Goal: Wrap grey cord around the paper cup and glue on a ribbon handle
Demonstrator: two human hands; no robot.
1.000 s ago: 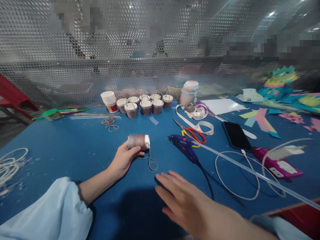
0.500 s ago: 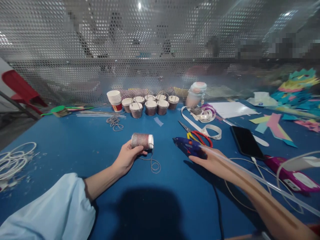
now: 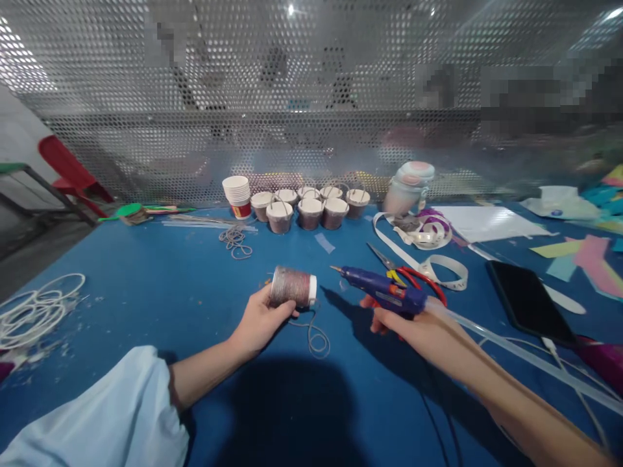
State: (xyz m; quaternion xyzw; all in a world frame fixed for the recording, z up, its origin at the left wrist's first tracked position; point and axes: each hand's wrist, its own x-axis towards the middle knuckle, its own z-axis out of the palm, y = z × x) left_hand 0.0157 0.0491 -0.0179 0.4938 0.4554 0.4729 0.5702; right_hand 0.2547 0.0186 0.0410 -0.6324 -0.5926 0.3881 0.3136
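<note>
My left hand (image 3: 260, 318) grips a paper cup wrapped in glittery brown cord (image 3: 292, 286), held on its side above the blue table (image 3: 146, 272). A loose end of cord (image 3: 315, 334) curls on the table under it. My right hand (image 3: 418, 331) is closed round the handle of a blue glue gun (image 3: 382, 290), lifted off the table with its nozzle pointing left toward the cup's white rim. A clear glue stick (image 3: 516, 353) juts from the gun's back.
Several wrapped cups (image 3: 311, 207) and a stack of white cups (image 3: 237, 194) stand at the back by the perforated screen. Red-handled scissors (image 3: 413, 275), white ribbon (image 3: 438, 263), a black phone (image 3: 528, 301), coloured paper (image 3: 579, 256) lie at the right. White cord coils (image 3: 34, 311) lie far left.
My right hand reached to the glue gun, closed on it and lifted it, nozzle now aimed at the cup. The left hand kept its hold on the cup.
</note>
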